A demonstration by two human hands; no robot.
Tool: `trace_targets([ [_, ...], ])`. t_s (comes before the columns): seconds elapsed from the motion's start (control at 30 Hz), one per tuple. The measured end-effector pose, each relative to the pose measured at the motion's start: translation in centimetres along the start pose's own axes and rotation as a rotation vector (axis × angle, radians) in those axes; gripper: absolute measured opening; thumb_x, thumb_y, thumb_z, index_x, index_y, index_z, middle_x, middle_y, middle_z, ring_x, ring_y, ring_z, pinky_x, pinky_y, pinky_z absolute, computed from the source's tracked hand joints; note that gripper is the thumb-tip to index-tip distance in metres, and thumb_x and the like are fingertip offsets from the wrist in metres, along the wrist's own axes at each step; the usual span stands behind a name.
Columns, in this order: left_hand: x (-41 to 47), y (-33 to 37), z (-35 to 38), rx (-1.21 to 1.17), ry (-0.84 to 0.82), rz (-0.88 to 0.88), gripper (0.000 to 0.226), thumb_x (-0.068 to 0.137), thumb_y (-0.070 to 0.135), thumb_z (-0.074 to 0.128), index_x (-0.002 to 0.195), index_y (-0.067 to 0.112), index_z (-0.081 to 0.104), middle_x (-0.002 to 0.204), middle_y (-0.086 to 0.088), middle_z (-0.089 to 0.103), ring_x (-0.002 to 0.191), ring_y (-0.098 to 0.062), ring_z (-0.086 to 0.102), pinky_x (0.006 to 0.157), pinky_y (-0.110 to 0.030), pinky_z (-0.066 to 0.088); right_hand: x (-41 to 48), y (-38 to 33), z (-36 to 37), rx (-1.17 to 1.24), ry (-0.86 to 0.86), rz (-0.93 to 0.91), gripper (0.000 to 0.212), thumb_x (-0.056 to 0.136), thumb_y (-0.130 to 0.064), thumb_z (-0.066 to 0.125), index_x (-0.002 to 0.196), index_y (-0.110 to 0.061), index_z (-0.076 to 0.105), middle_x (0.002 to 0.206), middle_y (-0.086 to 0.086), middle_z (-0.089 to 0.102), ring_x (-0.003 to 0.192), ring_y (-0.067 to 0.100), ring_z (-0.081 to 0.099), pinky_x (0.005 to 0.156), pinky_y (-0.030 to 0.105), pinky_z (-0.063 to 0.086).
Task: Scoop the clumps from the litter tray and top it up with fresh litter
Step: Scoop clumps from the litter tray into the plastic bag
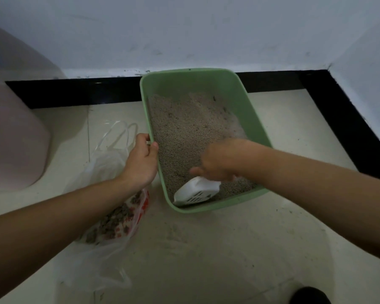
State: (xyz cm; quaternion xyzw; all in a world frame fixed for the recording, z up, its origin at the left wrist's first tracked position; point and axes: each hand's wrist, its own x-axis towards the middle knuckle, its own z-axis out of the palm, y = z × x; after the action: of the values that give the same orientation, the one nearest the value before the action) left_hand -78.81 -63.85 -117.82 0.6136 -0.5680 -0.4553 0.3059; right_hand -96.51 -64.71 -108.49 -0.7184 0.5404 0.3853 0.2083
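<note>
Clumps sit bagged in the plastic bag (116,218) at my left. My left hand (140,160) pinches the green litter tray (241,91) rim, steadying it. My right hand (217,163) closes round the white slotted scoop (198,191), buried near the front wall; best I sift slowly, shaking loose grains back. Pale tiled floor (272,238), gritty; black skirting behind.
</note>
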Motion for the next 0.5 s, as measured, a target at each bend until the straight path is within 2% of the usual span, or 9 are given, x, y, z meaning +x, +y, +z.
trace_targets([
  [0.07, 0.0, -0.1, -0.2, 0.013, -0.015, 0.011, 0.008, 0.105, 0.026, 0.033, 0.11, 0.02, 0.034, 0.078, -0.002, 0.05, 0.064, -0.012, 0.047, 0.055, -0.023, 0.036, -0.1, -0.1, 0.4, -0.152, 0.029, -0.079, 0.072, 0.087, -0.081, 0.026, 0.07, -0.017, 0.055, 0.075, 0.002, 0.061, 0.069, 0.02, 0.057, 0.069, 0.035, 0.044],
  [0.13, 0.1, -0.3, -0.3, 0.007, -0.026, 0.024, 0.01, 0.105, 0.026, 0.034, 0.11, 0.018, 0.036, 0.076, -0.002, 0.05, 0.064, -0.014, 0.047, 0.056, -0.027, 0.037, -0.2, 0.4, 1.3, -0.317, 0.093, -0.139, 0.086, 0.073, -0.094, 0.024, 0.079, -0.017, 0.061, 0.083, 0.002, 0.063, 0.074, 0.024, 0.059, 0.065, 0.034, 0.045],
  [0.2, 0.3, -0.5, -0.2, 0.006, -0.024, 0.027, 0.012, 0.105, 0.026, 0.034, 0.111, 0.017, 0.037, 0.074, -0.004, 0.05, 0.063, -0.016, 0.047, 0.058, -0.032, 0.037, -0.5, 0.8, 2.3, -0.402, 0.206, -0.168, 0.09, 0.073, -0.093, 0.025, 0.091, -0.016, 0.066, 0.089, 0.003, 0.064, 0.073, 0.026, 0.056, 0.059, 0.031, 0.039],
  [0.23, 0.3, -0.6, -0.1, 0.008, -0.022, 0.026, 0.013, 0.105, 0.026, 0.034, 0.112, 0.016, 0.038, 0.074, -0.005, 0.051, 0.063, -0.017, 0.048, 0.06, -0.034, 0.037, -0.4, 0.8, 2.7, -0.41, 0.267, -0.167, 0.09, 0.075, -0.092, 0.025, 0.091, -0.014, 0.066, 0.084, 0.003, 0.062, 0.069, 0.025, 0.053, 0.055, 0.03, 0.036],
  [0.37, 0.3, -0.3, -0.1, 0.007, -0.022, 0.023, 0.016, 0.105, 0.026, 0.034, 0.115, 0.015, 0.038, 0.077, -0.008, 0.052, 0.066, -0.019, 0.05, 0.063, -0.036, 0.041, 2.5, 0.0, 1.7, -0.396, 0.438, -0.081, 0.086, 0.083, -0.086, 0.023, 0.081, -0.01, 0.063, 0.067, 0.0, 0.056, 0.054, 0.015, 0.049, 0.045, 0.024, 0.028],
  [0.5, 0.2, -0.2, -0.1, -0.006, -0.02, -0.003, 0.009, 0.105, 0.027, 0.033, 0.112, 0.021, 0.035, 0.081, -0.008, 0.055, 0.068, -0.017, 0.051, 0.061, -0.032, 0.039, 4.9, 0.3, -0.5, -0.454, 0.5, -0.027, 0.084, 0.085, -0.084, 0.02, 0.076, -0.01, 0.058, 0.065, 0.001, 0.054, 0.052, 0.013, 0.045, 0.045, 0.022, 0.033],
])
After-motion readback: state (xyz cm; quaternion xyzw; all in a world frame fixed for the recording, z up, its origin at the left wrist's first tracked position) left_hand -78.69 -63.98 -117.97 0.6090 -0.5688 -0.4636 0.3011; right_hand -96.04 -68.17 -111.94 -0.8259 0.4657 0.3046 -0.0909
